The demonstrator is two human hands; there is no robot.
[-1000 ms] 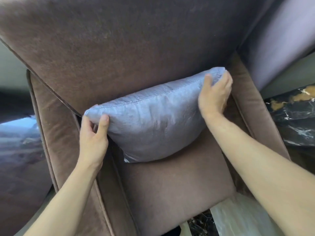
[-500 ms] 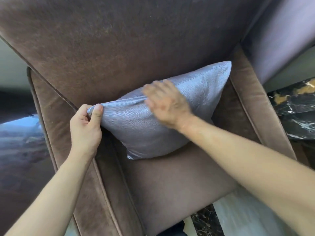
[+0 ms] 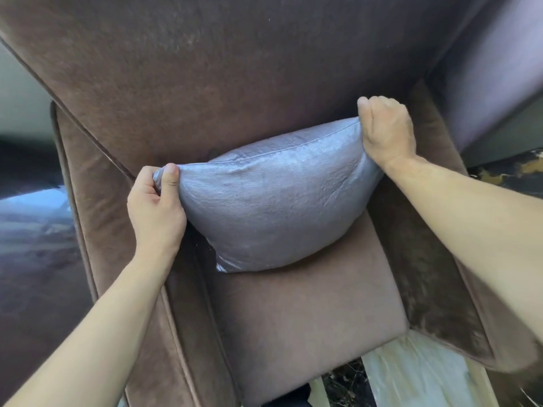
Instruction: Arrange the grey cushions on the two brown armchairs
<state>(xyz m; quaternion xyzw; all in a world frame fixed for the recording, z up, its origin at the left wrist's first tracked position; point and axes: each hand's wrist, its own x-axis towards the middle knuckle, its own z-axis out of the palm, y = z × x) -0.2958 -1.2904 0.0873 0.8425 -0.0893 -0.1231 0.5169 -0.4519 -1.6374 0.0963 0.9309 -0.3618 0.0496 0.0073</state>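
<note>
Two hands (image 3: 271, 171), cushion (image 3: 273, 207) upright, crosswise.

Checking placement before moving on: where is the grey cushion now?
Head view, centre: the grey cushion stands on the armchair seat against the backrest, left hand and right hand pinching its top corners.

cushion (image 3: 273, 212): shiny silver-grey, finely ribbed, between both pinched corners | armchair (image 3: 302, 312): plain brown velvet, seen beneath the grip | floor (image 3: 508, 168): black marbling veined gold, right of grip

The brown armchair (image 3: 293, 312) carries one grey cushion (image 3: 273, 207), standing on its seat, leaning against the backrest.
</note>
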